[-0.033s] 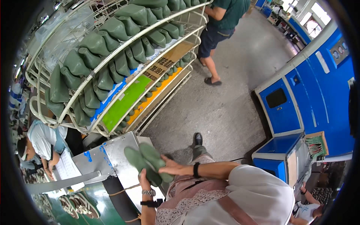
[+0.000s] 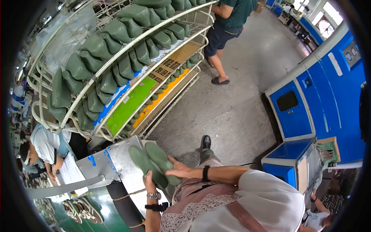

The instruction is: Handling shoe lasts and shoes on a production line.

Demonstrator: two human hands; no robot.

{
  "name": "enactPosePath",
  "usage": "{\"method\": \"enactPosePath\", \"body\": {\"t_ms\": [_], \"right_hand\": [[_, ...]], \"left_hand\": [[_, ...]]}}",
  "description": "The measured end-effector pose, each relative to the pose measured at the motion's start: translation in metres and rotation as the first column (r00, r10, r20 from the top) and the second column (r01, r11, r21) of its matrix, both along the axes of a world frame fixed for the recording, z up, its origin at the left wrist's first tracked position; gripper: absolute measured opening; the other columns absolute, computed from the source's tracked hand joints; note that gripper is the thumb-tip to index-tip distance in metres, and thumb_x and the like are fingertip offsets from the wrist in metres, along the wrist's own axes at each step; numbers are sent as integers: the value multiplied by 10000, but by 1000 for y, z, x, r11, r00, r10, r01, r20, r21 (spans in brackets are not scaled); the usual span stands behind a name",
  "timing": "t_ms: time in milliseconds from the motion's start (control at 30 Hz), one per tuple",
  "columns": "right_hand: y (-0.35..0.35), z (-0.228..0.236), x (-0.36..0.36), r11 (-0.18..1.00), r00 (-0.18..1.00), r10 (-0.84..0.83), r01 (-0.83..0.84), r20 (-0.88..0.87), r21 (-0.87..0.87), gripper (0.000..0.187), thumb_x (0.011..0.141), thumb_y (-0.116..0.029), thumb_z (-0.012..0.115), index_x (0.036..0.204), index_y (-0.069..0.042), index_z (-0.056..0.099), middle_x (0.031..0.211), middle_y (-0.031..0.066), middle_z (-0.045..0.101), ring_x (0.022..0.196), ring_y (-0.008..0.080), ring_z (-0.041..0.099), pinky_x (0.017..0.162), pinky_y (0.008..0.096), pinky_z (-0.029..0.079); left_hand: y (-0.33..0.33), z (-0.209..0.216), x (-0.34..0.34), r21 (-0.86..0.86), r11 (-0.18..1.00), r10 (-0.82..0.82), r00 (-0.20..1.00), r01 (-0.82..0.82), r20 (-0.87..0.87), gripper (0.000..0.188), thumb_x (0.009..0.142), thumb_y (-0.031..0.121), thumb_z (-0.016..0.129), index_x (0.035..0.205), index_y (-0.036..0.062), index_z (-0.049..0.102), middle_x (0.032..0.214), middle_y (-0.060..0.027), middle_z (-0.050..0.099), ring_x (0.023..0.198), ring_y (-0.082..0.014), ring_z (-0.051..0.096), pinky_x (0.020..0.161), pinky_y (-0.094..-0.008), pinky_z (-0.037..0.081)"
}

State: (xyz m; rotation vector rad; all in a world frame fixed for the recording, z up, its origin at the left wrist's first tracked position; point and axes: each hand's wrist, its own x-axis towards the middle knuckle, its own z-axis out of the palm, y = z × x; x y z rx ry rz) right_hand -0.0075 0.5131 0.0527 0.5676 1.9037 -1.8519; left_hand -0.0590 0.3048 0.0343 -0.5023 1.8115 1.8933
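Note:
I hold a pair of dark green shoe lasts side by side in front of my body, soles up and toes pointing away from me. My left hand (image 2: 151, 183) is closed round the heel end of the left shoe last (image 2: 141, 161). On the other one, the right shoe last (image 2: 157, 155), my right hand (image 2: 178, 169) grips the near part from its right side, fingers partly hidden. Beneath them is a metal-topped table (image 2: 125, 164).
A white wire rack (image 2: 114, 60) full of green lasts stands ahead to the left. Beyond it a person in dark shorts (image 2: 222, 42) stands on the grey floor. Blue machinery (image 2: 295, 133) occupies the right. At left, a person (image 2: 46, 145) leans over papers beside a conveyor with shoes (image 2: 83, 210).
The view has shifted very slightly. Both hands keep their hold on the lasts, which are turned a little.

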Motion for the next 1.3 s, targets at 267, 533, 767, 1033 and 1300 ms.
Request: {"method": "enactPosePath", "body": {"t_ms": [267,533,767,1033,1300], "right_hand": [[206,95,-7,954,916,-266,206,-300,-216,1049,782,-235,715,1535,54,44,1545,271,268,1406,315,331,1140,330,293],[358,133,-5,899,808,-416,433,-416,-59,1031,779,-221,715,1531,62,68,1515,291,320,1424,337,321,1156,356,272],[457,127,-58,815,780,-576,521,-247,-254,991,812,-246,706,1524,83,98,1511,290,313,1403,333,341,1141,368,291],[567,160,-184,841,798,-541,509,-265,-184,937,820,-297,685,1520,63,177,1511,252,335,1416,325,324,1151,394,272],[649,174,-324,929,838,-345,368,-423,-31,903,836,-407,648,1483,88,260,1437,313,412,1290,360,486,1064,391,399]], "left_hand": [[225,110,-45,52,981,-152,904,188,-400,661,977,365,571,1476,29,296,1399,-119,448,1254,-220,448,1056,-378,372],[392,142,-66,345,732,-519,808,588,-277,370,913,134,683,1241,0,578,1179,-85,644,1062,-170,614,921,-330,493],[489,134,-123,348,752,-553,823,559,-129,495,943,322,660,1275,-27,545,1220,-112,611,1103,-193,587,924,-338,488],[592,173,-262,340,676,-556,755,654,-348,543,891,152,660,1365,-19,458,1275,-105,578,1141,-195,561,966,-332,459],[651,229,-367,-133,766,-545,526,629,-652,667,869,58,643,1447,-59,331,1339,-145,538,1184,-200,540,1004,-338,433]]}}
